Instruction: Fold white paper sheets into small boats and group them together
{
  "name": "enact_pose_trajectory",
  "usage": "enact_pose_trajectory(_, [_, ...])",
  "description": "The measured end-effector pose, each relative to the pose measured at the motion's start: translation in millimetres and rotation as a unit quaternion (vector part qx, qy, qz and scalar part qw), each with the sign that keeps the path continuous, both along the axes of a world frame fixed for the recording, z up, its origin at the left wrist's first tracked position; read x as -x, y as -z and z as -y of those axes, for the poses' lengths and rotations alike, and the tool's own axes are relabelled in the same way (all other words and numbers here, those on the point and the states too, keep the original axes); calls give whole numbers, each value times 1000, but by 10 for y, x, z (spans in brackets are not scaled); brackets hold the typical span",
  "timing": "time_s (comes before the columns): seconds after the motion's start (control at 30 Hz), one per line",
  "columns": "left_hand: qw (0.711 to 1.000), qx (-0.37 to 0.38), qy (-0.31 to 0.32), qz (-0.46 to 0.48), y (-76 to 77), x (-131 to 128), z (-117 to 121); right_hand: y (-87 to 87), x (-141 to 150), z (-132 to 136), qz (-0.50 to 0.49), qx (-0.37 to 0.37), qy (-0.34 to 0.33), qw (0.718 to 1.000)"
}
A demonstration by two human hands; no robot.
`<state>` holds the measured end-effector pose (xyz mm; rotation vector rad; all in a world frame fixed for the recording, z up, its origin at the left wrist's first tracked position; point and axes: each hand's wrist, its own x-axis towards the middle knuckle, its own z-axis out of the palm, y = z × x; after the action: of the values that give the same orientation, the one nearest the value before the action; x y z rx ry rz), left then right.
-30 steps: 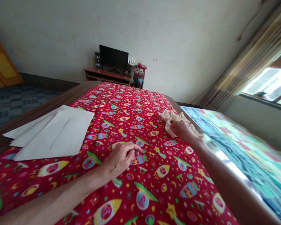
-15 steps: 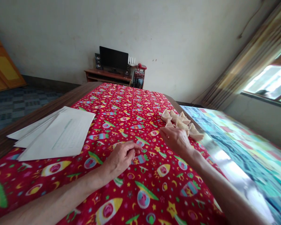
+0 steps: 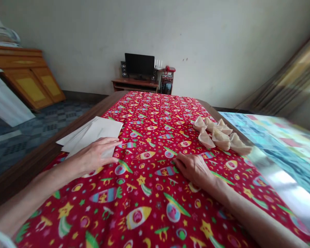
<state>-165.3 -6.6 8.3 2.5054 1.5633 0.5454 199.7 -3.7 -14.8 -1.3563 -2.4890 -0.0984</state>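
Note:
My left hand (image 3: 94,156) lies flat with fingers stretched out on the near corner of a stack of white paper sheets (image 3: 95,132), on the left of the red rocket-patterned tablecloth (image 3: 150,193). Near the middle of the cloth rests my right hand (image 3: 193,168), palm down with fingers loosely extended, holding nothing. Several folded cream paper shapes (image 3: 219,135) sit in a cluster just beyond my right hand, apart from it.
The brown wooden table edge (image 3: 28,167) runs along the left. A shiny multicoloured sheet (image 3: 279,144) covers the surface to the right. A small desk with a monitor (image 3: 139,65) stands by the far wall, and a wooden cabinet (image 3: 28,77) at left.
My right hand let go of the folded paper shapes and drew back to the cloth. My left hand moved left from the cloth's middle onto the paper stack. The view turned left.

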Motion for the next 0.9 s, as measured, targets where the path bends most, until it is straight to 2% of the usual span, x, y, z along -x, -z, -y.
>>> enact_pose_trajectory(0.1, [996, 24, -66, -48, 67, 258, 66, -1, 7, 4, -5, 9, -2, 1000])
enact_pose_trajectory(0.2, [995, 24, -78, -58, 111, 338, 84, -4, 7, 10, -7, 6, -5, 1000])
enact_pose_trajectory(0.43, [999, -9, -38, 8, 131, 400, 81, -7, -6, 7, -4, -2, -7, 1000])
enact_pose_trajectory(0.67, [997, -12, -51, 56, 128, 386, 77, 10, -8, 5, -2, -10, -10, 1000])
enact_pose_trajectory(0.9, [993, 25, -70, 93, 108, 289, 162, 13, -14, 3, -2, -15, -7, 1000])
